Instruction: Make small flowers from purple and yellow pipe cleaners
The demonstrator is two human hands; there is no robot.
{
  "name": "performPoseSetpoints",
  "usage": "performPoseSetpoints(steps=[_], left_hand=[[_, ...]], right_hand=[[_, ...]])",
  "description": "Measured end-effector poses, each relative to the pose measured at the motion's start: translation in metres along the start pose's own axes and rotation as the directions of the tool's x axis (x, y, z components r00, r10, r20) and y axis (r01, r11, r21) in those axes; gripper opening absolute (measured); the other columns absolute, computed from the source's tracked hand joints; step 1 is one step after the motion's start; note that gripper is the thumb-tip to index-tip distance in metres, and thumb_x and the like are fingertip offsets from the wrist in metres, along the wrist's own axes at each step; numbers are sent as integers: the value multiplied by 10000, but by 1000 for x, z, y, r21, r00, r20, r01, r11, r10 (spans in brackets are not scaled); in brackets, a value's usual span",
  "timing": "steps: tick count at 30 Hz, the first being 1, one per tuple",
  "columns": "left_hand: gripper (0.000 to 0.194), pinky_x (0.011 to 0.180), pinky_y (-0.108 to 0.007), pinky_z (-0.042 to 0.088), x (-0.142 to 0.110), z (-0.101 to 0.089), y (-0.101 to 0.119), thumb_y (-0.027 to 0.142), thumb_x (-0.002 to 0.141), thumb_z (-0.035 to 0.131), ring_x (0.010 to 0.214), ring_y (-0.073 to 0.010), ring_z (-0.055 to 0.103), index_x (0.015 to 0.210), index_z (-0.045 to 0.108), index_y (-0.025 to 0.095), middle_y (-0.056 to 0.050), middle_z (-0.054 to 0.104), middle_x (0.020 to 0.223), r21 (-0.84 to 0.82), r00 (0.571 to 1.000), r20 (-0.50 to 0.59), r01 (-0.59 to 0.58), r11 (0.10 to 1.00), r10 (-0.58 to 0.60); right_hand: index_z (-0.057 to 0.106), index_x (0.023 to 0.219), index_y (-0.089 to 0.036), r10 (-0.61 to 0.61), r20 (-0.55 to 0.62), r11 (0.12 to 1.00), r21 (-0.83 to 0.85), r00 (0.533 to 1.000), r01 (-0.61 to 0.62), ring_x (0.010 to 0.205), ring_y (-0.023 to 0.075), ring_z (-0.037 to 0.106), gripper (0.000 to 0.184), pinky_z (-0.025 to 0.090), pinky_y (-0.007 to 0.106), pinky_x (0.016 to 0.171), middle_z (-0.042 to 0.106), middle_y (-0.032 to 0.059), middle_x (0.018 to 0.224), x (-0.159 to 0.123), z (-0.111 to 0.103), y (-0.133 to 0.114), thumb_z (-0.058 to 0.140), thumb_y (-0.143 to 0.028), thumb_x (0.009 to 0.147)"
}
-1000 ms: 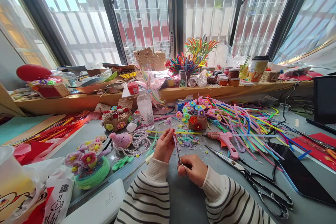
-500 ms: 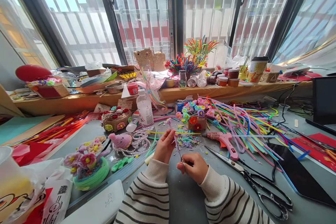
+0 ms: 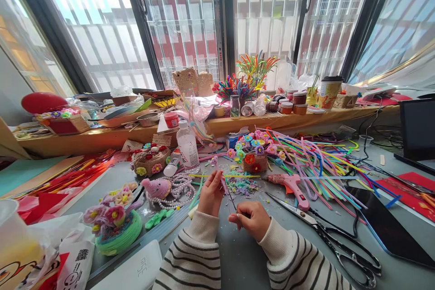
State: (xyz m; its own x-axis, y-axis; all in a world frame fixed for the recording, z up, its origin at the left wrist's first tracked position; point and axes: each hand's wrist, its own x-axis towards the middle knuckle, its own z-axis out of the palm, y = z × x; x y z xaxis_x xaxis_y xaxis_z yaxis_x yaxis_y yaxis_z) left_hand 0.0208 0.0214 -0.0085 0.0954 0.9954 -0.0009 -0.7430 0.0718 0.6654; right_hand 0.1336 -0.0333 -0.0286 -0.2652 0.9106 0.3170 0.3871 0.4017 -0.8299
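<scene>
My left hand (image 3: 210,195) is closed in a pinch around a thin lilac pipe cleaner (image 3: 223,183), in front of the pale fuzzy clippings (image 3: 239,186). Lower and to the right, my right hand (image 3: 253,219) is wrapped round small scissors (image 3: 232,202). Their slim blades point up toward my left fingers and lie along the lilac strip; whether they touch it I cannot tell. The scissors' handles are mostly hidden by my fingers. Just beyond my left hand a yellow pipe cleaner (image 3: 243,176) lies across the desk.
To the right lie a pink glue gun (image 3: 295,190), large scissors (image 3: 319,226), a phone (image 3: 390,222) and a heap of pipe cleaners (image 3: 319,158). A bottle (image 3: 187,147), bead strings (image 3: 185,188), a green flower pot (image 3: 118,235) and a white power bank (image 3: 132,267) are on the left.
The scissors' blades have shifted slightly against the lilac pipe cleaner and spread apart. My left hand stays nearly in place. The whole view has tilted up a little.
</scene>
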Motion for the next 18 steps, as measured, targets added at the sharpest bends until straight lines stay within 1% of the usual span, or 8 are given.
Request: performPoseSetpoints(steps=[5, 11, 18], left_hand=[[183, 422, -141, 379, 0, -1, 2, 199, 541, 649, 486, -39, 487, 700, 569, 155, 42, 540, 558, -17, 1000, 1, -11, 1000, 11], [191, 415, -137, 378, -2, 2, 3, 204, 547, 646, 486, -39, 490, 708, 567, 139, 34, 543, 554, 5, 1000, -18, -16, 1000, 16], [125, 412, -144, 375, -3, 1, 3, 172, 580, 610, 470, -36, 478, 683, 544, 145, 44, 528, 555, -28, 999, 25, 21, 999, -21]], right_hand=[[381, 351, -167, 14, -38, 1000, 18, 999, -13, 370, 64, 367, 486, 278, 183, 399, 469, -15, 362, 0, -1, 1, 422, -529, 673], [412, 364, -160, 46, -70, 999, 4, 996, -46, 367, 59, 347, 496, 267, 182, 393, 457, -18, 362, 0, -1, 1, 406, -552, 668], [479, 382, -146, 55, -81, 998, -28, 995, -58, 375, 53, 320, 486, 245, 179, 390, 410, -31, 359, 0, -2, 1, 412, -521, 684]])
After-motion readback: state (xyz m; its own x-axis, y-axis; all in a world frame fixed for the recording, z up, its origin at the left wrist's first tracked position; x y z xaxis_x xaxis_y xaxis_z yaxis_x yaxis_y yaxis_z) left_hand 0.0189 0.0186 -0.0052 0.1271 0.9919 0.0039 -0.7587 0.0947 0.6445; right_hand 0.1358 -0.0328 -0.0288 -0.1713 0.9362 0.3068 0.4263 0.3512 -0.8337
